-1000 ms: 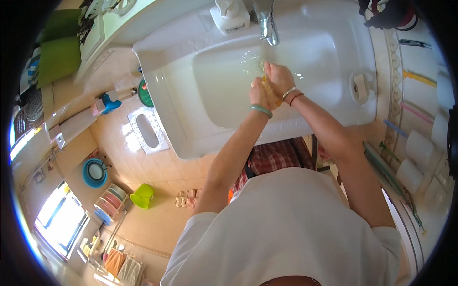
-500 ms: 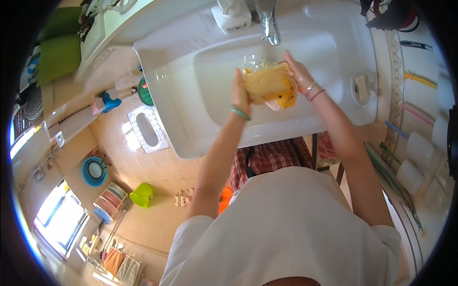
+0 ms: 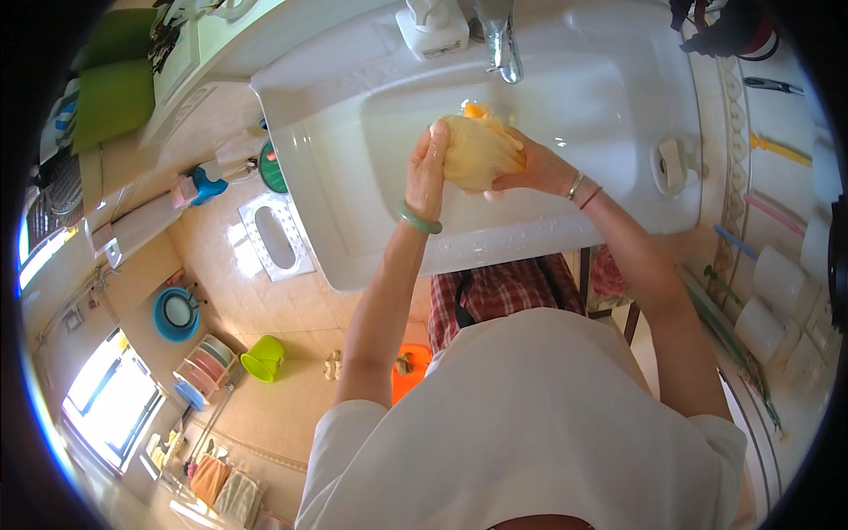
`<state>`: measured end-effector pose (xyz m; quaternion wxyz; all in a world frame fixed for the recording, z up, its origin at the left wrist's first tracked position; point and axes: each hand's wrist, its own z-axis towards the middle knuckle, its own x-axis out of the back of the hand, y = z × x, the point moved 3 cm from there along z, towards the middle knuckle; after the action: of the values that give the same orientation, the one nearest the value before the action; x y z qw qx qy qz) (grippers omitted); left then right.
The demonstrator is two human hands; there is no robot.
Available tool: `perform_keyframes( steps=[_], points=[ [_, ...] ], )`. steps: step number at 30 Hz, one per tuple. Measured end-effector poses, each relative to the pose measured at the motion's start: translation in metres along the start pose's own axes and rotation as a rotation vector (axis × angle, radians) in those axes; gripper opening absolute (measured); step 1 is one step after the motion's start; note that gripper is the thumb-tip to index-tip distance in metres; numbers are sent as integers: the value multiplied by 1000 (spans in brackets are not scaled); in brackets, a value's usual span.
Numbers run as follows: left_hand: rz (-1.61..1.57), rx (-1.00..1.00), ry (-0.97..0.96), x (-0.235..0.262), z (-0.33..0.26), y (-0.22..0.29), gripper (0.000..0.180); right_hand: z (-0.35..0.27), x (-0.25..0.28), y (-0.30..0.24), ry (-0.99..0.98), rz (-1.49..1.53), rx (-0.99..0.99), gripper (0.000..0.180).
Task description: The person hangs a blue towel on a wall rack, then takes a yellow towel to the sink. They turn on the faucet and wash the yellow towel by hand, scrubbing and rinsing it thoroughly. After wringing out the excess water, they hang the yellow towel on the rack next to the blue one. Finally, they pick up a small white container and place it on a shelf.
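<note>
While both hands, the left hand point(image 3: 427, 168) and right hand point(image 3: 539, 170), clasp the yellow cloth point(image 3: 477, 150) above the white sink point(image 3: 636, 221) under the tap point(image 3: 500, 40), squeezing low would probably limit splashing.

A second ago both hands were low in the sink point(image 3: 353, 221), rubbing the yellow cloth point(image 3: 477, 152). Now the left hand point(image 3: 427, 172) and right hand point(image 3: 537, 170) have lifted it up, bunched into a ball under the tap point(image 3: 500, 40).
</note>
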<state>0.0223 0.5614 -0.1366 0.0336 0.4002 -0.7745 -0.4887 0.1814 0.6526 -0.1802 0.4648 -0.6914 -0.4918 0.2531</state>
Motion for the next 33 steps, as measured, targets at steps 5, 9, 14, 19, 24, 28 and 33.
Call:
perform_keyframes(
  steps=[5,9,14,19,24,28,33],
  points=[
    [221,17,155,47,23,-21,32,-3,27,12,142,-100,-64,70],
    [-43,148,126,48,21,-45,34,-18,39,-9,244,602,-90,55],
    [-600,483,-313,2,17,-73,48,-2,-42,-38,142,196,145,31],
    [-636,533,-258,-13,26,-89,57,-19,-59,-65,227,-180,288,17],
    [-832,356,-152,-17,44,-119,48,-4,-57,-66,446,-535,398,21],
    [-278,299,309,-50,21,-90,36,33,5,2,586,-509,66,33],
    [66,233,164,-14,46,-121,35,19,-26,-18,650,-552,203,29]
  ],
)
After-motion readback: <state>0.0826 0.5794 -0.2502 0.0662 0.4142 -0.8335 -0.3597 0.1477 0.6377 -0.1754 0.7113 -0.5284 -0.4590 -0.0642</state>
